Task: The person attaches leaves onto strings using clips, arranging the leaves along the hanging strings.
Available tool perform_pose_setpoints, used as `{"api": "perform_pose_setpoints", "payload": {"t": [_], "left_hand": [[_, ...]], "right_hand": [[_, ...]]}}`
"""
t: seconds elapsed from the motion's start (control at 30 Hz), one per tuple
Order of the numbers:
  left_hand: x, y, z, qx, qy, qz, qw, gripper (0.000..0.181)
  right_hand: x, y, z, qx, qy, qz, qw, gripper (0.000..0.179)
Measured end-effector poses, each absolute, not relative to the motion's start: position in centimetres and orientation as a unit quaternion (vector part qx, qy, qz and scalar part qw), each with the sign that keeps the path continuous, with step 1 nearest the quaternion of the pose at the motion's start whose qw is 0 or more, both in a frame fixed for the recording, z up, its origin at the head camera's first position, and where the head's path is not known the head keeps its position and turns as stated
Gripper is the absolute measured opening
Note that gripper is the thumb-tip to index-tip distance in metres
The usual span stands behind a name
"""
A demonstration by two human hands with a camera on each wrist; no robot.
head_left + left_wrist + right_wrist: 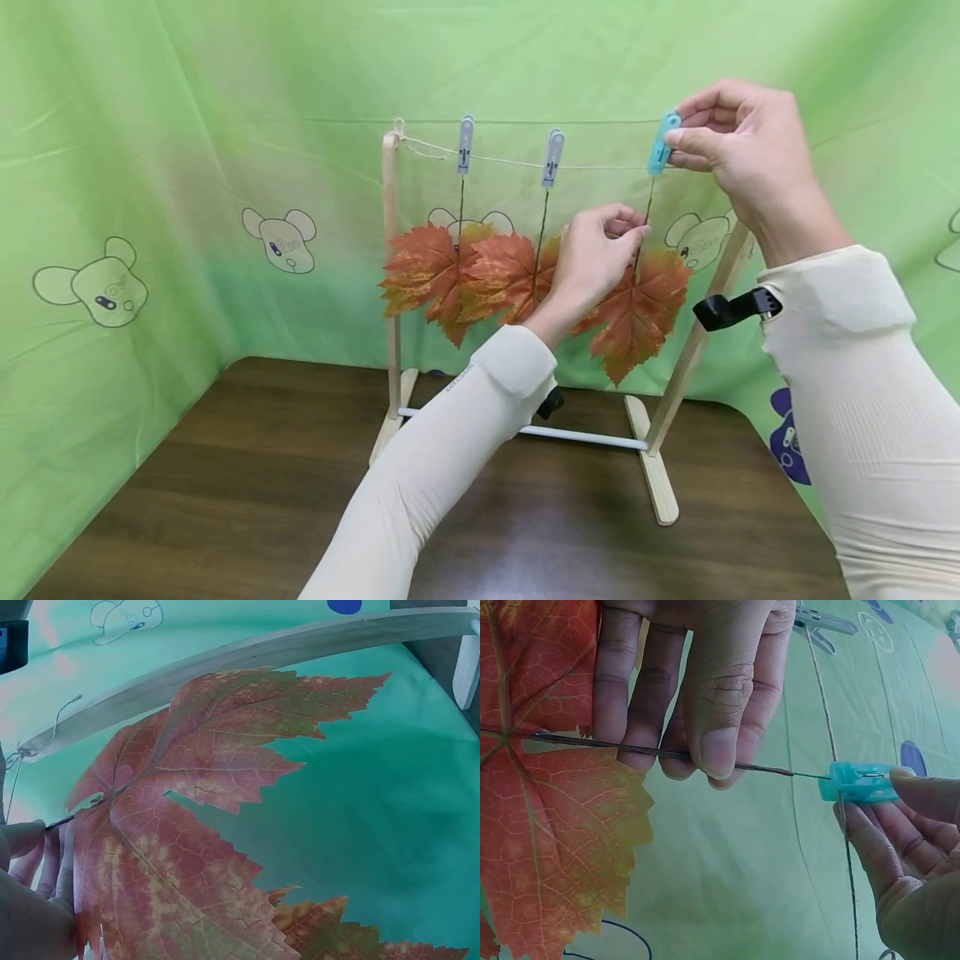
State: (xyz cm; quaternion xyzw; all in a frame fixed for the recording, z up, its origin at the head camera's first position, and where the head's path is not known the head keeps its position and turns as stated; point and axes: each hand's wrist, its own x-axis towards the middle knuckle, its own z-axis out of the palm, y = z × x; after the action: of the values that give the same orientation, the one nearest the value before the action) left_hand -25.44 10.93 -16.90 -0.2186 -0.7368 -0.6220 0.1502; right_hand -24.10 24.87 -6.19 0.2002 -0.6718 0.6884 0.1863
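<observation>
In the head view my right hand pinches a turquoise clothespin at the right part of a string. Below it, my left hand pinches the thin dark stem of an orange-red maple leaf. The right wrist view shows the stem's upper end at the clothespin's jaws, beside the string. Two grey clothespins, one at the left and one in the middle, sit on the string, each with a similar leaf hanging by its stem. My left hand and forearm partly cover the middle leaf.
A wooden frame with a left post and right post carries the string. Its feet stand on a dark wooden table, joined by a white rod. A green curtain printed with cartoon mouse heads hangs behind.
</observation>
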Motion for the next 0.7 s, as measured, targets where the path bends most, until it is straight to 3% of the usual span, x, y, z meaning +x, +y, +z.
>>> {"api": "perform_pose_setpoints", "payload": {"t": [0.7], "left_hand": [[-25.46,10.91,-16.63,-0.213,-0.738,-0.620,0.158,0.006]], "right_hand": [[-24.08,25.00,-5.97,0.182,-0.679,0.692,0.162,0.017]]}}
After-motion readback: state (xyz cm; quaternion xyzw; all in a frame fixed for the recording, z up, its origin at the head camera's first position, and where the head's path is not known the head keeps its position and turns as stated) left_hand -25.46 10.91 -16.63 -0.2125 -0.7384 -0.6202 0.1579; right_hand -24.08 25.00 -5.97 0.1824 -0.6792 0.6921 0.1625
